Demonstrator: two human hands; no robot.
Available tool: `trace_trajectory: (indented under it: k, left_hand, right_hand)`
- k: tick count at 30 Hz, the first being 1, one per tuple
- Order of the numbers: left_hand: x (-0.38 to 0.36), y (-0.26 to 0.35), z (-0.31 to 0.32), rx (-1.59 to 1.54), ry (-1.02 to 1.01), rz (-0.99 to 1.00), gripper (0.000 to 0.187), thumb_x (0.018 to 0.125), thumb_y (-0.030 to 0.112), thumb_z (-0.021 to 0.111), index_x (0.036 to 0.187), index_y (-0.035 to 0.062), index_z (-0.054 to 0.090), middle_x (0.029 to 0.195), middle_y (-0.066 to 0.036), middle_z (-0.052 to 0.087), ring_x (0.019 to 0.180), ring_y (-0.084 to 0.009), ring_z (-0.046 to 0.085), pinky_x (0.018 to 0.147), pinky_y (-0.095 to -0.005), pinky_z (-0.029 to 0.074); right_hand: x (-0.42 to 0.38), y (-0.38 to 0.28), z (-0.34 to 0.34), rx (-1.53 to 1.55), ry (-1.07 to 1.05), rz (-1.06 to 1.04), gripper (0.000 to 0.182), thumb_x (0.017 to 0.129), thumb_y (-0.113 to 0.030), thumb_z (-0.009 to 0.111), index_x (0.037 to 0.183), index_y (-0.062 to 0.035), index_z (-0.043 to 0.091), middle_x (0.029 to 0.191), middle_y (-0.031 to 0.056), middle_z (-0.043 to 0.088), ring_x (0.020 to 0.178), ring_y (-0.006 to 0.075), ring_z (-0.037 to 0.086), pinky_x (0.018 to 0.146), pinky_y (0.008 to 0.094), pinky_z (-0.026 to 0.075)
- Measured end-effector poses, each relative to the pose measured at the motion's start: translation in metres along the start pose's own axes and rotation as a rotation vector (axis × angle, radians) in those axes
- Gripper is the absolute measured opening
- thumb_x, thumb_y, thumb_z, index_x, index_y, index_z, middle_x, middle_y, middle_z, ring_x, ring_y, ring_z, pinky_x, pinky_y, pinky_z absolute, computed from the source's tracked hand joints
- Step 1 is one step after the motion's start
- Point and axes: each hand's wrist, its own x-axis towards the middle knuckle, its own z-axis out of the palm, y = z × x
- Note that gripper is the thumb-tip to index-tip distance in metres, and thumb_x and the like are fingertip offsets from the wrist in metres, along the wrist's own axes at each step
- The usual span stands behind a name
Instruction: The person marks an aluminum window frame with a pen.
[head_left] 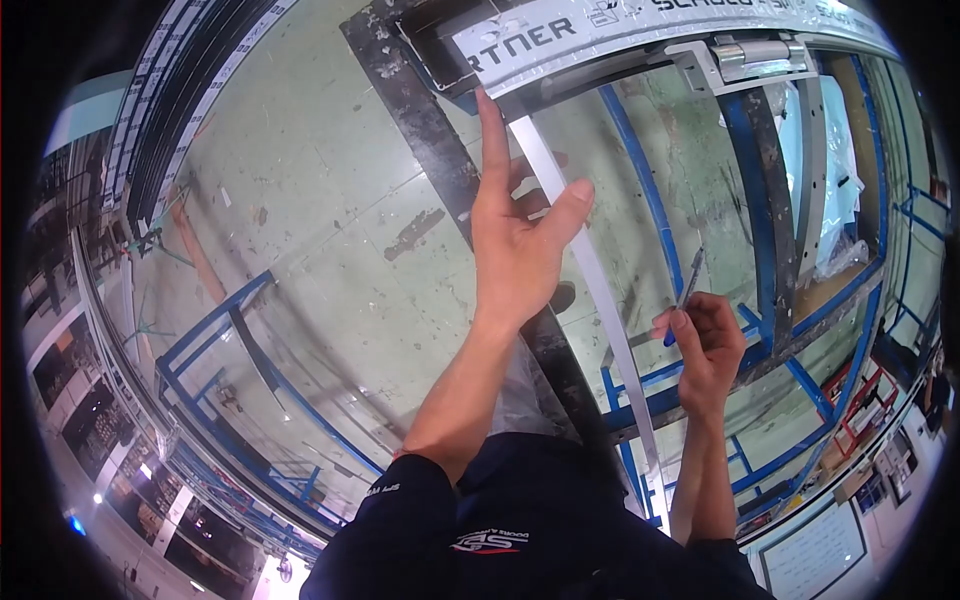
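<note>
A long silver metal bar point(606, 300) runs from under the film-covered profile point(620, 35) down toward my body. My left hand point(520, 235) is wrapped around its upper part, the thumb on the near side and some fingers behind it. The left index finger stretches up to the profile's end corner. My right hand point(708, 350), right of the bar, pinches a pen point(690, 283) with a blue end, its tip pointing up and away from me. A metal hinge point(765, 60) is fixed on the profile.
A dark, paint-worn beam point(430, 130) passes beneath the bar. Blue steel frames point(640, 175) stand on the right, with plastic wrapping point(843, 255) among them. Another blue frame point(215, 320) is at left, below stacked long profiles point(175, 110). A whiteboard point(812, 555) appears lower right.
</note>
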Motion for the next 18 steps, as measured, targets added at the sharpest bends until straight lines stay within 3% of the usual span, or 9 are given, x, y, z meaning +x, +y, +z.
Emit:
trace_trajectory:
  k: [1,6,10,18]
  left_hand:
    - [0.000,0.000,0.001,-0.008,0.000,-0.006,0.102,0.091,0.000,0.067,0.167,0.0165,0.000,0.128,-0.020,0.065,0.104,-0.0193,0.067,0.082,-0.0319,0.061]
    - [0.000,-0.004,0.005,-0.053,0.040,0.021,0.100,0.091,-0.002,0.065,0.167,0.0161,0.004,0.116,-0.015,0.067,0.092,-0.0158,0.067,0.076,-0.0284,0.060]
    - [0.002,-0.015,0.012,-0.166,0.097,0.050,0.099,0.089,-0.003,0.064,0.167,0.0151,0.006,0.108,-0.011,0.066,0.085,-0.0144,0.066,0.070,-0.0267,0.059]
    - [0.004,-0.021,0.013,-0.185,0.119,0.112,0.098,0.086,-0.005,0.065,0.167,0.0089,0.010,0.118,-0.013,0.067,0.088,-0.0118,0.064,0.076,-0.0240,0.053]
  right_hand:
    - [-0.001,0.003,-0.002,0.002,0.002,0.006,0.019,0.100,-0.004,0.066,0.114,0.0047,0.057,0.091,0.0114,0.073,0.084,0.0142,0.069,0.078,0.0262,0.051]
    - [0.000,0.011,-0.003,-0.017,0.030,0.040,0.016,0.100,-0.004,0.065,0.111,0.0046,0.057,0.090,0.0148,0.073,0.081,0.0178,0.069,0.079,0.0287,0.051]
    - [0.007,0.018,-0.006,-0.065,0.038,0.041,0.022,0.099,-0.008,0.069,0.114,0.0037,0.058,0.091,0.0114,0.075,0.080,0.0108,0.066,0.074,0.0236,0.048]
    - [0.017,0.009,0.000,-0.165,0.038,0.012,0.021,0.100,-0.012,0.068,0.114,0.0020,0.060,0.090,0.0105,0.077,0.076,0.0088,0.062,0.071,0.0234,0.047]
